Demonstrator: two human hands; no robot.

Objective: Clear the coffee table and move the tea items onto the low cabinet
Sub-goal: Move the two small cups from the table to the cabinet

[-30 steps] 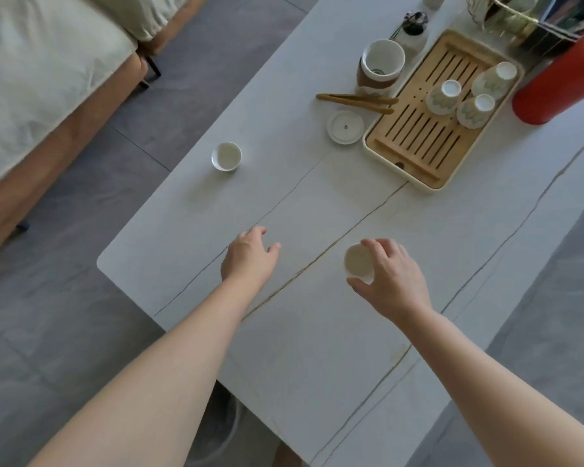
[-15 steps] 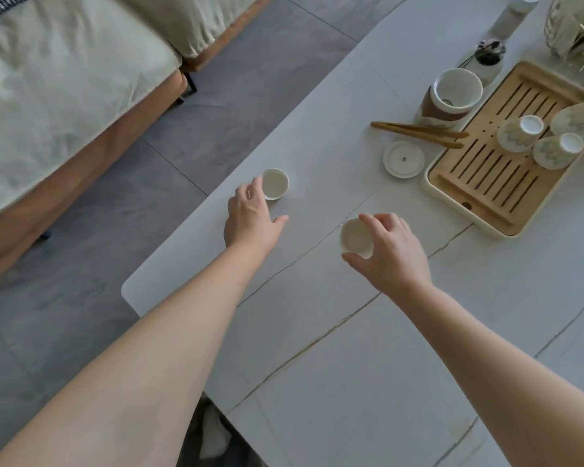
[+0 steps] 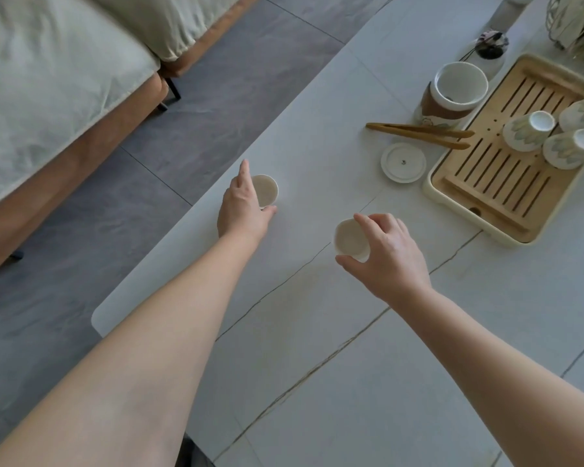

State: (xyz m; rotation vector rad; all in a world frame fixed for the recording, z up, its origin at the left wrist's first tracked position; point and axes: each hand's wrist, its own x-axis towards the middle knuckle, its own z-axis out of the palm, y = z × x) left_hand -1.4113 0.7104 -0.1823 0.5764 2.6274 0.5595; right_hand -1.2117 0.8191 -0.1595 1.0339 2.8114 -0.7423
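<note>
My left hand (image 3: 241,207) grips a small white teacup (image 3: 265,190) near the coffee table's left edge, fingers and thumb round its rim. My right hand (image 3: 385,257) holds a second small white teacup (image 3: 349,239) just above the white marble coffee table (image 3: 351,382), mouth tilted toward me. On the bamboo tea tray (image 3: 493,193) at the right lie three patterned cups on their sides (image 3: 528,131). Beside the tray stand a white and brown lidless pot (image 3: 452,92), wooden tongs (image 3: 418,133) and a round white lid (image 3: 403,162).
A small dark-topped jar (image 3: 493,45) and a wire basket (image 3: 573,21) stand at the table's far end. A sofa with a pale cover (image 3: 48,79) lies to the left across a strip of grey tiled floor (image 3: 132,203).
My left hand has reached forward to the far cup and closed round it. My right hand keeps holding its cup, little moved. The view has shifted toward the table's left end.
</note>
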